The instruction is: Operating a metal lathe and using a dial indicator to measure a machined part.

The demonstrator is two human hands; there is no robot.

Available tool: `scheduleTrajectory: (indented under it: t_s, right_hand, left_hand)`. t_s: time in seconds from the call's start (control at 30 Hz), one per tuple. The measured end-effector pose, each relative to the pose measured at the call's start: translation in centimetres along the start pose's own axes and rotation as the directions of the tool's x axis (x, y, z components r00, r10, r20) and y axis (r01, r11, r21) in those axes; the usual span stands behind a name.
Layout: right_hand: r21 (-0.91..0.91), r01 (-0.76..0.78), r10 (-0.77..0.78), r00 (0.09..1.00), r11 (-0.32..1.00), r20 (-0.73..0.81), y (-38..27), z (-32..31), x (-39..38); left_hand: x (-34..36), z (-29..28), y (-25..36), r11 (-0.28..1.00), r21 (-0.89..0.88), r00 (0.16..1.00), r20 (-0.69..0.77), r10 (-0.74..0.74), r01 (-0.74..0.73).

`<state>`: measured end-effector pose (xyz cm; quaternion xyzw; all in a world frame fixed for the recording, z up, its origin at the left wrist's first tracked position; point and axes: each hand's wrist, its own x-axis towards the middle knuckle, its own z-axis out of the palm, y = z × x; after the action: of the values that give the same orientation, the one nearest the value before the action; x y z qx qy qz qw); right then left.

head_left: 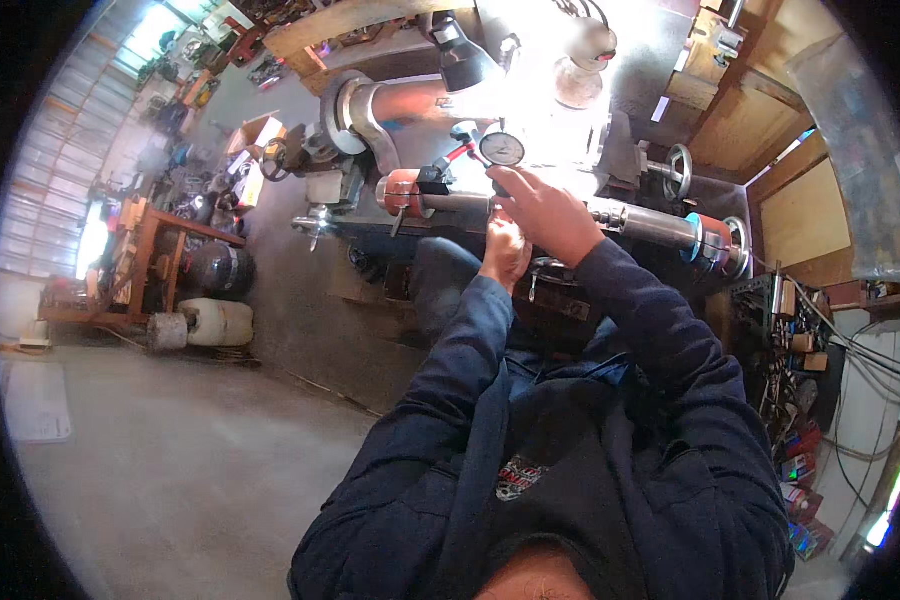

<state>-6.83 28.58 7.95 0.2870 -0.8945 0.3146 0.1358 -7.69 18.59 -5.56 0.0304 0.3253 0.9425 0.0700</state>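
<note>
Cluttered workshop, concrete floor (170, 470), lathe (530, 200), both hands (535, 225) curled near dial gauge (502, 149), grip unclear

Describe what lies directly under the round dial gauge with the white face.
Below the round dial gauge, the right hand grips near its stem, over a long grey metal shaft. The left hand sits just beneath. The stem's tip and its contact point are covered by the hands.

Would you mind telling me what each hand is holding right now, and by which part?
The right hand is on the stem just below the round dial gauge, above the steel shaft. The left hand sits beneath it; what it grips cannot be told.
</note>
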Motion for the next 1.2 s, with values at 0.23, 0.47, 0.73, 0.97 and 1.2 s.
scheduleTrajectory:
  t_s: [0.23,0.47,0.73,0.97,1.2]
  right_hand:
    - [-0.101,0.159,-0.173,0.974,0.982,-0.149,-1.4,-0.3,-0.2]
    - [-0.059,0.068,-0.071,0.996,0.996,-0.055,-1.0,0.7,-0.2]
    - [0.368,-0.052,0.156,0.954,0.928,-0.257,-2.3,-3.6,-3.7]
    - [0.58,-0.298,0.579,0.716,0.758,-0.389,6.4,-14.6,-14.8]
    - [0.001,-0.59,0.551,0.754,0.807,-0.357,17.1,-18.7,-25.0]
  left_hand:
    - [0.0,-0.3,-0.3,1.0,0.0,1.0,-0.024,0.016,-0.016]
    - [-0.2,-0.3,-0.2,1.0,-0.021,0.997,0.076,-0.011,0.013]
    - [-0.4,-0.2,0.2,0.997,0.078,0.997,-0.083,-0.007,0.014]
    - [-0.6,2.1,1.2,0.983,0.185,0.971,-0.238,0.028,0.018]
    - [-0.5,3.0,1.9,0.963,0.24,0.916,-0.402,-0.019,0.125]
